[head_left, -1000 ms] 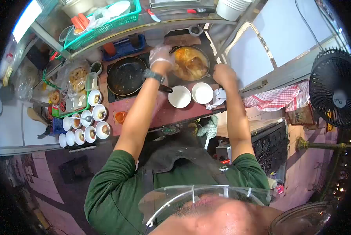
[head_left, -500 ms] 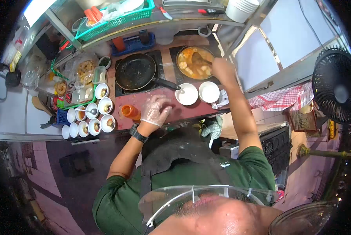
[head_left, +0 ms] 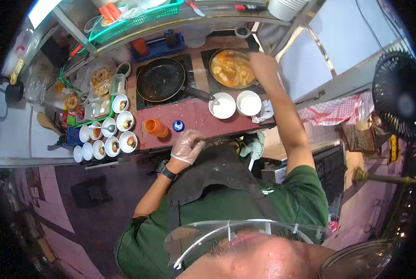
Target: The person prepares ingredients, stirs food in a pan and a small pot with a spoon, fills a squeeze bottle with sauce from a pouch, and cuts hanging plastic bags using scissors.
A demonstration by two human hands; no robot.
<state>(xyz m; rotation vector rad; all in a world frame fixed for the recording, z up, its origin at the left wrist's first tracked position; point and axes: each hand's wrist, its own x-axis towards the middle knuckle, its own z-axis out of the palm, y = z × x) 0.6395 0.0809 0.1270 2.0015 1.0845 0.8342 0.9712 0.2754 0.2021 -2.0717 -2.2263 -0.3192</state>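
Observation:
My right hand [head_left: 264, 68] is closed at the right rim of a pan of orange-red soup [head_left: 231, 69] with chunks in it. It grips a wooden spatula, whose blade is hardly visible now in the broth. My left hand [head_left: 188, 147], in a clear plastic glove, is held at the counter's front edge with loosely bent fingers and holds nothing. Beyond it stand a small blue-and-white round item [head_left: 178, 125] and an orange container [head_left: 156, 128]. Two white bowls [head_left: 222, 106] sit in front of the pan, side by side.
An empty black frying pan [head_left: 160, 80] rests on the left burner, its handle pointing toward the white bowls. Several small bowls [head_left: 125, 121] with ingredients stand at the left. A green basket [head_left: 133, 23] sits on the overhead shelf. At the right are a checked cloth [head_left: 340, 109] and a black fan [head_left: 394, 93].
My left hand has drawn back toward me, uncovering the blue-and-white item. My right hand has shifted slightly up, and the spatula's blade, plainly seen before, is now mostly out of sight.

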